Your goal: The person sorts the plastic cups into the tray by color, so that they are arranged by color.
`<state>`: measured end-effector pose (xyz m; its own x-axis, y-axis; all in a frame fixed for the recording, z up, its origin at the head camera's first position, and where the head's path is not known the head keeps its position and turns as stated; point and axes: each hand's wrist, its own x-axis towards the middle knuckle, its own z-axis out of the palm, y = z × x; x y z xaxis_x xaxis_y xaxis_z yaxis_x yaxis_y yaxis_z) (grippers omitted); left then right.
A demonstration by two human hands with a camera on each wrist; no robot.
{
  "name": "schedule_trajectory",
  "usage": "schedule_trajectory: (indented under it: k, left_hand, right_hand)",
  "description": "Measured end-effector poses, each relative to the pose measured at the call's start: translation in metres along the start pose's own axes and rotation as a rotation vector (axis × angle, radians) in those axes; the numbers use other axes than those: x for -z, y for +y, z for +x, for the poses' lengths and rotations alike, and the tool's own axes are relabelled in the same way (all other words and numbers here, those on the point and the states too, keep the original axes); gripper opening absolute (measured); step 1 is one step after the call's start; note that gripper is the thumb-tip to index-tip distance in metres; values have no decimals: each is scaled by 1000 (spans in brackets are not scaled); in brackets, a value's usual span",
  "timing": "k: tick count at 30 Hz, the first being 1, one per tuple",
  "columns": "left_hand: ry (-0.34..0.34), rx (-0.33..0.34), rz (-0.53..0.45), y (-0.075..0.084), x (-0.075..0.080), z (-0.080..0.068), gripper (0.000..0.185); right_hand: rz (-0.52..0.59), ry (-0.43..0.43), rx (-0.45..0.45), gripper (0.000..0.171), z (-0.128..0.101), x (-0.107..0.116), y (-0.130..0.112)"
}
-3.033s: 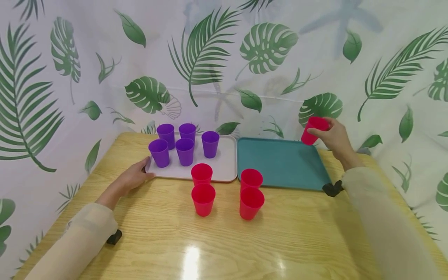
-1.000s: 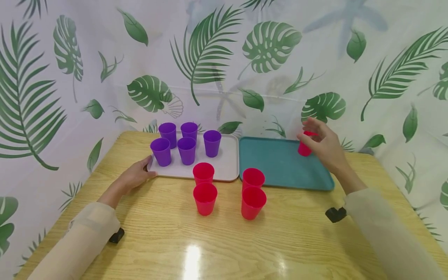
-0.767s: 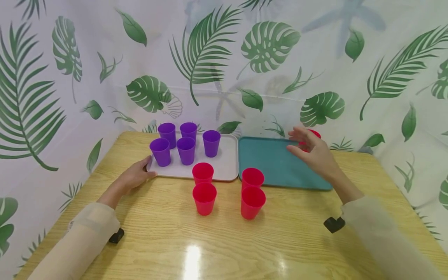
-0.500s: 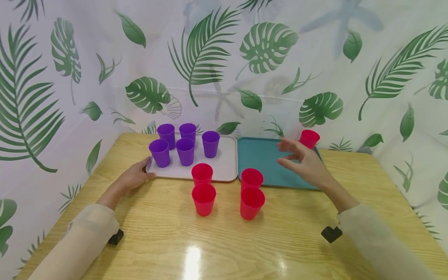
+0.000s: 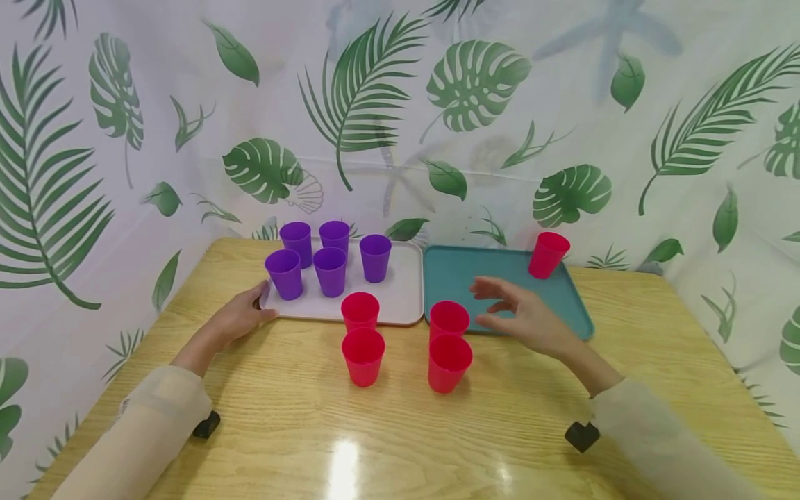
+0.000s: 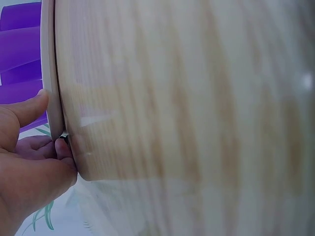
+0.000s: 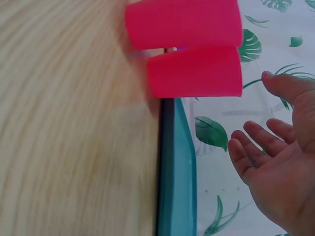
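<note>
My left hand [image 5: 240, 314] grips the near left corner of the white tray [image 5: 400, 302]; in the left wrist view the thumb [image 6: 37, 105] lies on the rim and curled fingers sit beneath it. Several purple cups [image 5: 375, 258] stand upright on that tray. Over the front of the teal tray [image 5: 481, 271], my right hand [image 5: 525, 319] is empty, fingers apart, just right of two red cups [image 5: 448, 364]. In the right wrist view those cups [image 7: 197, 73] are apart from the fingers. One red cup [image 5: 548, 255] stands at the teal tray's back right corner.
Two more red cups [image 5: 363, 357] stand on the wooden table [image 5: 281, 417], in front of the white tray. A leaf-patterned cloth [image 5: 400, 104] hangs right behind the table and along its sides.
The right hand has set a red cup on the teal tray's back right corner and let go. It has since moved left and toward the near red cups. The left hand stays in place.
</note>
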<state>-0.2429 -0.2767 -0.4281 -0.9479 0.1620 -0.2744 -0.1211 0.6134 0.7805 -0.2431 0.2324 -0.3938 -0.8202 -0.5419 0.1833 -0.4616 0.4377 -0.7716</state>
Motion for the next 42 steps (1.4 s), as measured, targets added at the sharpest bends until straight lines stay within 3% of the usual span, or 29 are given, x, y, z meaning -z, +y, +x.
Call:
schedule_trajectory:
  k: [11,18,35,42]
  left_hand:
    - [6,-5,0,-2,0,1,80]
    - [10,-3,-8,-2,0,1,80]
    - [15,-11,-7,-3,0,0,81]
    - [15,-8,-12,-2,-1,1,80]
  right_hand:
    - [31,-81,40,68,4,-19,6]
    - [15,-117,-9,74,8,-26,7]
    - [45,-142,-5,75,24,-37,6]
    - [84,-151,-72,74,35,-41,4]
